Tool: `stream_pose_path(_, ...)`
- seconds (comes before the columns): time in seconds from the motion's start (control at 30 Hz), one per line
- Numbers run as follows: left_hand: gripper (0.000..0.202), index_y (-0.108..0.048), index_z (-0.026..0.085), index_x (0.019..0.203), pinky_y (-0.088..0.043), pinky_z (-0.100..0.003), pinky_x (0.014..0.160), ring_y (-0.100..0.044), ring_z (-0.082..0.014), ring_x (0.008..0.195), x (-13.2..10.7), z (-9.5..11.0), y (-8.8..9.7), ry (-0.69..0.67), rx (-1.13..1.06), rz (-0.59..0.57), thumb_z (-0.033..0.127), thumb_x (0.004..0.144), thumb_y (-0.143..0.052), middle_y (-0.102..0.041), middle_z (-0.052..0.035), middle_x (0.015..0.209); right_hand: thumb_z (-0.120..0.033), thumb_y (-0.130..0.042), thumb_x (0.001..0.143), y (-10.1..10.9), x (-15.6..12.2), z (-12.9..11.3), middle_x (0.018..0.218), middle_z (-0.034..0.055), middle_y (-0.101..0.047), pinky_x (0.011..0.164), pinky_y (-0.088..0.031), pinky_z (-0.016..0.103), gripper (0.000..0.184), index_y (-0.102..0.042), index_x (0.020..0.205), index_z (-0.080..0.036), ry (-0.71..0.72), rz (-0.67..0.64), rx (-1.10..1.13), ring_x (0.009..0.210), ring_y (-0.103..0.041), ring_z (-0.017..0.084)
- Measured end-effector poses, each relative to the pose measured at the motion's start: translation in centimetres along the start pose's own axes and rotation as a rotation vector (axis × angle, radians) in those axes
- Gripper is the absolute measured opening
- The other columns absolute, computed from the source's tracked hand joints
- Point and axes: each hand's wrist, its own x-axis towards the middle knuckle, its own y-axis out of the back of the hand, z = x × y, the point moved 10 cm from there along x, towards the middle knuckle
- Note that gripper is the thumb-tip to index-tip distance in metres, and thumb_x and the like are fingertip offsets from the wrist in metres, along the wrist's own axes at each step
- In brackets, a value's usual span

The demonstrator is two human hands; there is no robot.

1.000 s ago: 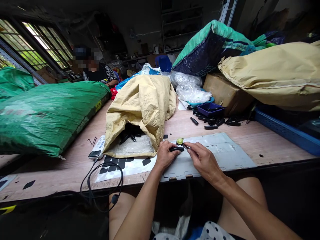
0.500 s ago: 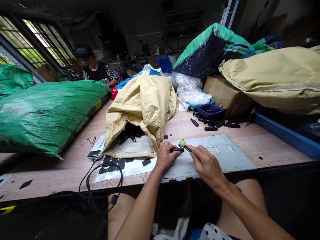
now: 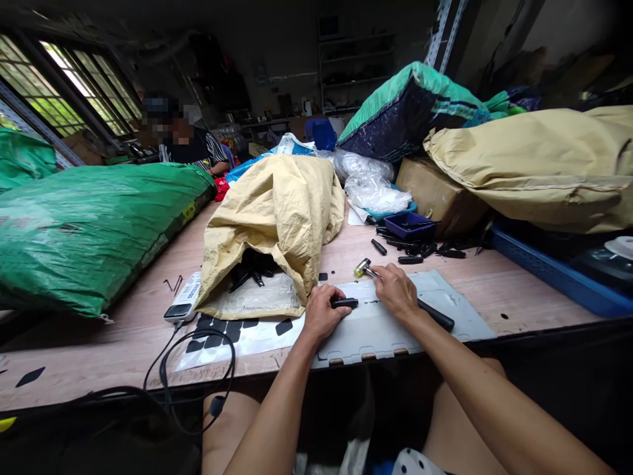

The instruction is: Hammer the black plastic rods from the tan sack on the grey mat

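My left hand (image 3: pixel 322 311) rests on the grey board, its fingers closed round a short black cylindrical piece (image 3: pixel 350 302) whose end points right. In my right hand (image 3: pixel 396 291) is a small hammer (image 3: pixel 364 268) with a metal head and a yellow-green face. Its head is beyond the black piece, apart from it, and its black handle sticks out behind the hand over the board. The flattened grey board (image 3: pixel 383 336) lies under both hands at the table's front edge. Just left of my left hand, an open beige sack (image 3: pixel 277 218) has black pieces (image 3: pixel 254 272) in its mouth.
Several black pieces (image 3: pixel 410 260) lie around a purple tray (image 3: pixel 409 225). A blue basket (image 3: pixel 558 270) is at right, a green sack (image 3: pixel 99 224) at left. A cabled white device (image 3: pixel 182 300) lies near a sheet of black stickers (image 3: pixel 222 333). Another person (image 3: pixel 192 146) sits beyond.
My right hand has moved forward and the hammer has turned, its head now farther from the black piece and its handle in sight. My left hand keeps its hold on the piece.
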Motion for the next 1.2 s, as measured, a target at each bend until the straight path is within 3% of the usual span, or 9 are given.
stream_pose_path(0.3, 0.021, -0.069, 0.024, 0.089, -0.043, -0.037, 0.091, -0.055, -0.0232, 0.100, -0.1, 0.1, 0.1, 0.018, -0.008, -0.003, 0.020, 0.073, -0.081, -0.068, -0.0014, 0.096, -0.025, -0.049, 0.100, -0.9, -0.7, -0.8, 0.108, 0.0097, -0.063, 0.078, -0.031, 0.034, 0.034, -0.067, 0.128, -0.025, 0.038, 0.063, -0.195, 0.101, -0.053, 0.024)
stream_pose_path(1.0, 0.021, -0.067, 0.023, 0.090, -0.042, -0.036, 0.090, -0.055, -0.0227, 0.099, -0.3, 0.2, 0.2, 0.005, -0.028, -0.009, 0.016, 0.074, -0.079, -0.069, -0.0007, 0.097, -0.026, -0.048, 0.099, -1.1, -0.6, -0.7, 0.111, 0.0098, -0.063, 0.078, -0.032, 0.035, 0.032, -0.066, 0.126, -0.024, 0.041, 0.076, -0.213, 0.103, -0.053, 0.024)
stream_pose_path(1.2, 0.014, -0.070, 0.021, 0.096, -0.043, -0.036, 0.091, -0.056, -0.0231, 0.099, -1.0, 1.7, 1.2, -0.059, -0.129, 0.023, 0.029, 0.085, -0.073, -0.069, -0.0034, 0.097, -0.025, -0.049, 0.099, -1.1, -0.5, -0.8, 0.111, 0.0095, -0.063, 0.079, -0.032, 0.036, 0.031, -0.066, 0.124, -0.024, 0.035, 0.079, -0.218, 0.104, -0.053, 0.025)
